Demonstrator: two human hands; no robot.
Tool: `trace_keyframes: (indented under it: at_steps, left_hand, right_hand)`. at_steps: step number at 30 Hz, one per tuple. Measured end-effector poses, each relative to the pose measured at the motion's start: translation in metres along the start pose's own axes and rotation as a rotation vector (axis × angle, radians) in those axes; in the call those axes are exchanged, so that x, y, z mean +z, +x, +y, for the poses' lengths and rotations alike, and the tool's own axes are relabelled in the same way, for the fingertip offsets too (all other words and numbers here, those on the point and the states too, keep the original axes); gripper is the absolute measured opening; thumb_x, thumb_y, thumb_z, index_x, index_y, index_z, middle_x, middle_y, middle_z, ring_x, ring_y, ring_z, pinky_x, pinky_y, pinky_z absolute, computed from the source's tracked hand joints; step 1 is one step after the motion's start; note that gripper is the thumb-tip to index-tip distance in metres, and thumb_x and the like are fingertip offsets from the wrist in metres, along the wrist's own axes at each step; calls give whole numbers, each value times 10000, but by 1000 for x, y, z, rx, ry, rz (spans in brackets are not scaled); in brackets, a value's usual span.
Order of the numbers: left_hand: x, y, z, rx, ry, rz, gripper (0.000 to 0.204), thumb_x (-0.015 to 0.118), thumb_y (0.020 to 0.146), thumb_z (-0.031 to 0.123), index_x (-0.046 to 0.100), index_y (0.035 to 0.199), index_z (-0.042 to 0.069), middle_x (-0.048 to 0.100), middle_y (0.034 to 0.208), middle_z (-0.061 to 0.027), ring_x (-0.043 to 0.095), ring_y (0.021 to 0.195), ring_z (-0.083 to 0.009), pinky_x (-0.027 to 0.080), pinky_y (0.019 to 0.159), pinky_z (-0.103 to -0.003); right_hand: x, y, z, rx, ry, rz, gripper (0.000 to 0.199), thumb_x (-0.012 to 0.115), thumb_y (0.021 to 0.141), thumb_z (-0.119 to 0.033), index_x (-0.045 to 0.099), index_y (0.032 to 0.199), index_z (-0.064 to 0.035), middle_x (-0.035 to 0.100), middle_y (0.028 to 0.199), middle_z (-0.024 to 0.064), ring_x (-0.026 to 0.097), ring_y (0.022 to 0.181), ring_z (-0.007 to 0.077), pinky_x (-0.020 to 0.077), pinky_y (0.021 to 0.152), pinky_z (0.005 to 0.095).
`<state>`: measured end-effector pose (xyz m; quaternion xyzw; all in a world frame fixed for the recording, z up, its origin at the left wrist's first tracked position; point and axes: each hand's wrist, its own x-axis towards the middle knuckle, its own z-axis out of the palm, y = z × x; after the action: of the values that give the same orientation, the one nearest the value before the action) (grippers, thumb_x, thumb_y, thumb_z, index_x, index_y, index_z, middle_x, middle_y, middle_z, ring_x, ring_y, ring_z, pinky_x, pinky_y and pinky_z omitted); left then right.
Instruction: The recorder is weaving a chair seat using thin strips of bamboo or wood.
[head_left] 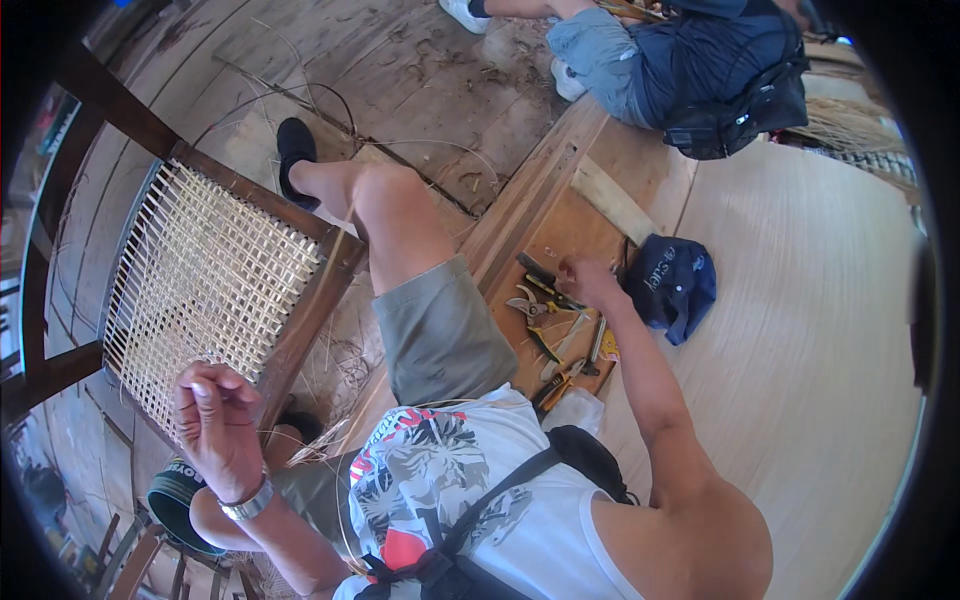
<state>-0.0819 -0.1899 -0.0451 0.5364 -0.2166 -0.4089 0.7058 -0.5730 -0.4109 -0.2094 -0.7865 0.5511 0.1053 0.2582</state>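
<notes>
A wooden chair with a woven cane seat [210,265] lies close on my left. My left hand [215,425], wearing a metal watch, is raised by the seat's near edge. Its fingers are curled to the thumb; anything between them is too thin to make out. My right hand [592,282] reaches over a cluster of hand tools on a wooden board, its fingers bent down beside a black-handled tool [537,268]. Whether they grip anything is unclear. Below lie pruning shears [528,303] and yellow-and-black pliers [562,383].
A dark blue cap [672,287] rests right of the tools on a pale wooden surface [800,290]. Another person in dark clothes [700,70] sits at the upper right. A green bucket [185,505] stands lower left. Loose cane strands are scattered over the plank floor [400,80].
</notes>
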Motion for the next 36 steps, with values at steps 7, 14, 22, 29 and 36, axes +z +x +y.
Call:
trace_keyframes:
  at_steps: [7,14,22,29,36]
  left_hand:
    - [28,-12,-14,-302,192,-27,126,583,1022,189,629,996,75,652,761,-15,473,513,-24,367,461,-170]
    - [22,-17,-38,-289,305,-69,155,598,1011,163,633,1056,19,635,766,8,558,617,-33,465,553,-201]
    - [3,-32,-43,-181,478,23,165,645,976,160,673,1008,0,641,727,-39,604,620,-84,483,572,-254]
    - [-13,-58,-50,35,538,37,169,642,965,141,678,1044,-4,656,743,-86,625,618,-130,494,577,-300]
    - [-32,-75,-44,-204,513,-68,181,645,942,125,674,1054,-14,690,820,-152,674,708,-232,517,643,-354]
  right_hand:
    - [42,-21,-2,45,-8,69,356,690,836,-108,556,1154,-21,631,1071,229,622,1025,405,501,862,458]
    - [27,-11,-27,-70,597,332,264,584,967,-101,531,1219,-43,622,929,102,635,798,176,517,703,334]
    - [-47,-50,-263,-270,1285,-373,212,524,1024,-112,526,1229,-56,675,976,109,634,755,149,527,673,281]
    - [-11,-49,-352,-260,1314,-873,425,535,1034,-120,439,1447,-83,668,929,98,636,746,148,526,653,282]
    - [-8,-37,-347,-241,1342,-724,374,515,1031,-74,487,1402,-108,670,951,119,630,730,166,508,633,274]
